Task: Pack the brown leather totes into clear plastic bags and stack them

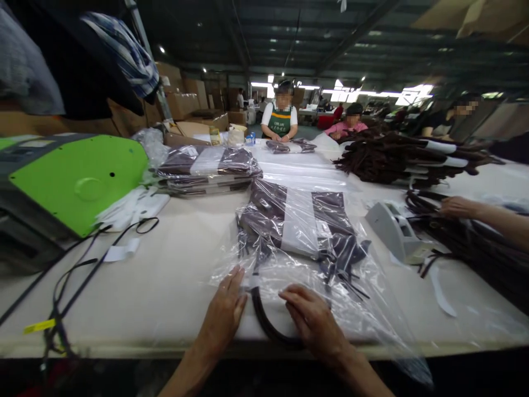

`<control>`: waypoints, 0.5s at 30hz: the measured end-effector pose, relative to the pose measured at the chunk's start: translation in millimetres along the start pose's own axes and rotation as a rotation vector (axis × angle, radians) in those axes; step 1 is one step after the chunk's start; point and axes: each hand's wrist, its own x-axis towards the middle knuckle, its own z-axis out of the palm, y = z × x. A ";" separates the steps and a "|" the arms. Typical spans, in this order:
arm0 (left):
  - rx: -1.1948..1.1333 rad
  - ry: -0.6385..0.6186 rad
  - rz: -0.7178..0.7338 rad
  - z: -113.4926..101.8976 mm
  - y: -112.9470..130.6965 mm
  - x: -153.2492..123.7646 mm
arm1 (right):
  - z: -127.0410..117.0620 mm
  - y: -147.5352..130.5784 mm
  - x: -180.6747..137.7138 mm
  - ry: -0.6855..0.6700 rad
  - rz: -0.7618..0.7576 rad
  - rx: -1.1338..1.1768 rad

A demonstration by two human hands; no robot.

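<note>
A clear plastic bag (367, 286) lies on the table in front of me, around a folded dark brown item (264, 207) with a white paper band (300, 220) across it. A dark looped strap (266, 322) curves out towards the table's near edge. My left hand (225, 306) rests just left of the strap, fingers stretched out by the bag's edge. Over the right side of the loop is my right hand (312, 317), its fingers loosely bent and apart from the thumb. I see nothing gripped in either hand; the right palm is hidden.
Bagged brown items (206, 168) are stacked behind, left of centre. A green machine (88, 179) and black cords (61, 292) occupy the left. To the right stand a grey tape dispenser (392, 234) and a brown pile (397, 157). A co-worker's hand (458, 208) reaches in; another person (281, 118) works opposite.
</note>
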 end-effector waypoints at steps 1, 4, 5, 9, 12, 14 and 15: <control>0.007 0.003 -0.015 0.7 0.7 -0.6 | 5.1 7.8 11.0 0.003 -0.016 -0.083; 0.000 0.018 -0.068 -2.6 3.4 0.1 | 13.9 41.5 33.8 0.106 0.019 -0.354; -0.012 0.030 -0.085 -5.2 4.8 1.0 | 13.8 53.5 39.8 0.162 0.026 -0.426; -0.050 0.161 -0.111 -19.5 12.4 3.5 | 1.9 87.3 64.3 0.204 -0.051 -0.566; -0.043 0.163 0.015 -29.0 18.4 1.2 | -5.5 95.3 83.6 0.104 -0.109 -0.578; -0.061 0.030 0.137 -32.2 21.4 -0.9 | -3.8 97.0 95.8 0.049 -0.111 -0.600; -0.069 -0.032 0.180 -32.8 22.4 -1.5 | -1.4 97.6 101.3 0.029 -0.108 -0.617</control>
